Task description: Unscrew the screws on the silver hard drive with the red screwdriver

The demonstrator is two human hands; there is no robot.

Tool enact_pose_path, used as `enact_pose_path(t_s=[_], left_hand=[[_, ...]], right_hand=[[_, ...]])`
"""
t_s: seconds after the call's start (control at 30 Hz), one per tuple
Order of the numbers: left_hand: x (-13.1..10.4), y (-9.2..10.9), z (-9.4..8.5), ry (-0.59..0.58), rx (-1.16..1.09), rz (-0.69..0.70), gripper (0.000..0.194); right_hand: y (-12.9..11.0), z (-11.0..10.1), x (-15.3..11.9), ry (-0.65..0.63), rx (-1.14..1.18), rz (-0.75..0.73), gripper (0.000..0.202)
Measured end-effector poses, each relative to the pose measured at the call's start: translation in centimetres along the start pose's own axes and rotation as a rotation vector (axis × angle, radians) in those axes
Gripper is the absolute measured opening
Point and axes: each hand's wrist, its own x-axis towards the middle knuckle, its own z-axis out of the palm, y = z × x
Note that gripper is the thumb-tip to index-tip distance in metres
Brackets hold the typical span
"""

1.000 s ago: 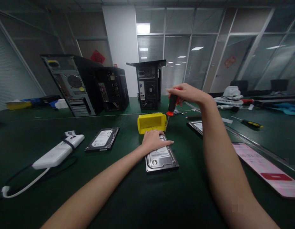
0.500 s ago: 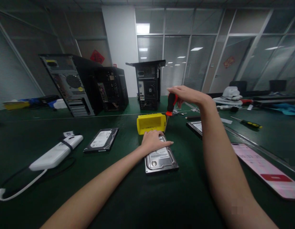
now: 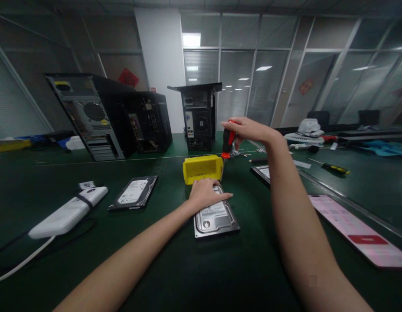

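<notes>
A silver hard drive (image 3: 217,219) with a white label lies flat on the green table. My left hand (image 3: 205,193) is on its far half, thumb across the top and fingers around the far left side, holding it down. In my right hand (image 3: 241,129) is a screwdriver (image 3: 227,141) with a black and red handle, gripped from above and nearly upright. Its shaft points down to the drive's far end; I cannot make out where the tip touches. Just behind the drive, a yellow open box (image 3: 202,169) stands on its side beside the shaft.
On the left are another hard drive (image 3: 134,193) and a white power strip (image 3: 70,211). Computer cases (image 3: 201,117) stand behind. To the right lie a partly hidden drive (image 3: 261,172), a phone (image 3: 353,227) and a yellow-black screwdriver (image 3: 334,168).
The whole view has shifted slightly, so things appear a little further left. Both hands keep nearly the same places on the drive and the screwdriver.
</notes>
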Motion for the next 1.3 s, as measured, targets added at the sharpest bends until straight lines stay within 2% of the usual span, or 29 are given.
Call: enact_pose_path(t_s=[0.27,0.6,0.83,1.07,1.3], left_hand=[[-0.01,-0.05,0.08,-0.003,-0.005,-0.003,0.076],[-0.03,0.18,-0.01,-0.011,0.016,-0.025,0.072],[-0.1,0.17,-0.06,-0.008,0.019,-0.02,0.073],[-0.06,0.05,0.07,-0.003,0.009,-0.012,0.073],[-0.19,0.23,-0.21,-0.009,0.009,-0.024,0.071]], right_hand=[[-0.19,0.25,0.28,0.01,-0.06,-0.159,0.023],[-0.4,0.44,0.29,-0.008,-0.043,-0.207,0.026],[-0.23,0.3,0.18,-0.018,-0.016,-0.214,0.025],[-0.45,0.33,-0.07,-0.068,0.1,-0.101,0.028],[-0.5,0.12,-0.44,-0.109,0.146,-0.089,0.025]])
